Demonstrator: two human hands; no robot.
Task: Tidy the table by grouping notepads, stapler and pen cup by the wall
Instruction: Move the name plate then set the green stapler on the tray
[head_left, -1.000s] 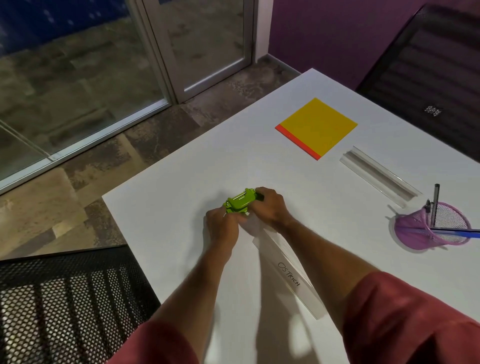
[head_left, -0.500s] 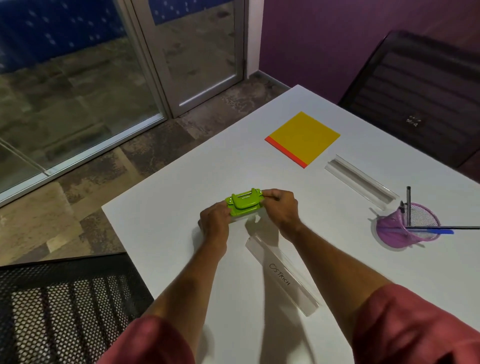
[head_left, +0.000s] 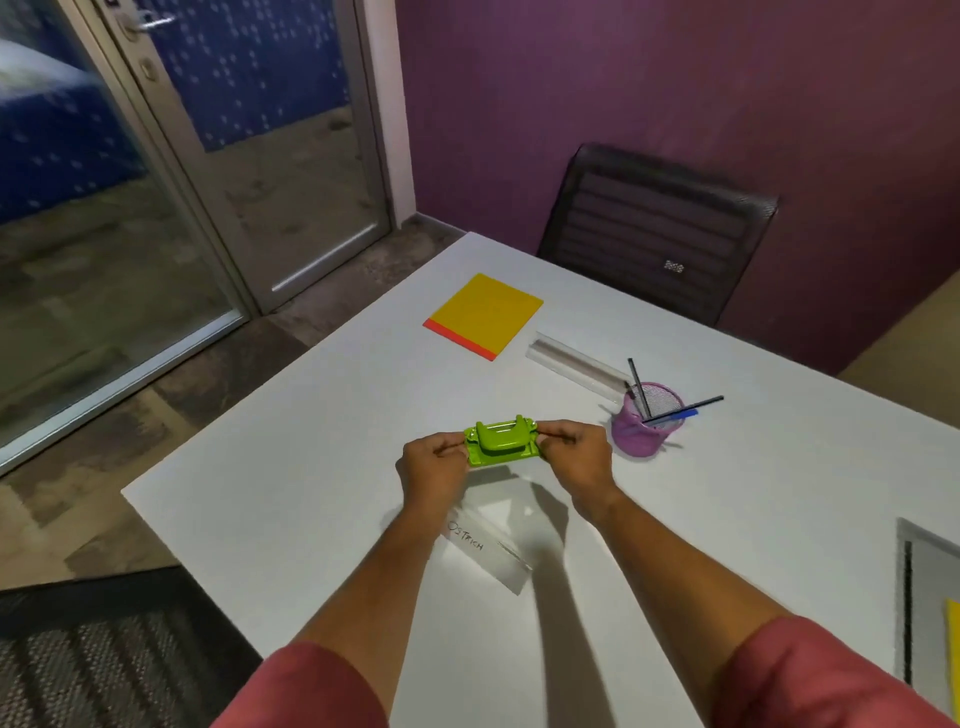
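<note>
white table (head_left: 322, 415) — both hands pinch glossy green stapler (head_left: 501, 441)

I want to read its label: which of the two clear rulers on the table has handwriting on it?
The near ruler, lying below the hands and the green stapler, with "Ostrich" written on it. The far ruler, between the yellow notepad and the pen cup, shows none.

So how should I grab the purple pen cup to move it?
Wrap one hand around the pen cup's lower mesh wall, coming from the side. Pens stick up and lean out over its rim, so a grab from above would probably bump them.
</note>
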